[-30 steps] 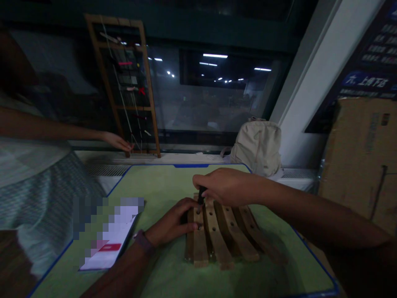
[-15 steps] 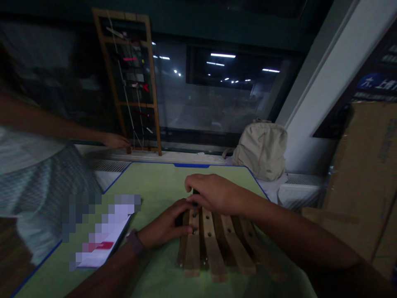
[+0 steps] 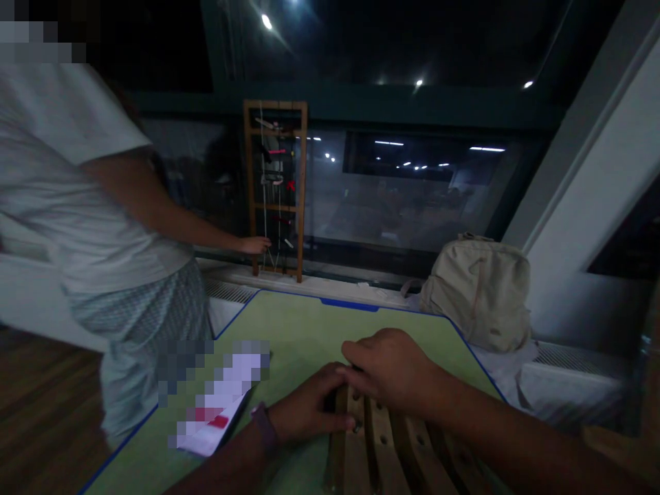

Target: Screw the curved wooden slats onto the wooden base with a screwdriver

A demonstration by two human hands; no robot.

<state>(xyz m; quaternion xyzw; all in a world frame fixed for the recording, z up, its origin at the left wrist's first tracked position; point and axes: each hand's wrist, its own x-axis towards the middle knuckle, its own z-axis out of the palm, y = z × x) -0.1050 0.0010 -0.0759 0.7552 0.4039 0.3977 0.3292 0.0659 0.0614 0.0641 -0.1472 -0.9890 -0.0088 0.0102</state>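
On the table in front of me lies a slatted wooden piece (image 3: pixel 384 440), its pale bars drilled with holes and set apart by dark gaps. My left hand (image 3: pixel 312 405) grips its far left corner, thumb pressed on the first bar beside a small metal fastener (image 3: pixel 355 426). Curled over the far end of the same bar is my right hand (image 3: pixel 389 364), its fingers closed and touching the left fingertips. Whatever it pinches is hidden behind the knuckles.
A phone-like slab with a bright, partly blurred screen (image 3: pixel 219 419) lies left on the green table (image 3: pixel 304 323). A person (image 3: pixel 118 206) stands at left, one hand at a wooden frame (image 3: pixel 302 199) strung with cords. A beige backpack (image 3: pixel 479 295) sits on the sill at right.
My view has tilted up and turned left, so everything sits lower and further right. Both hands stay at the wooden piece's far end. The dark item under my right hand no longer shows.
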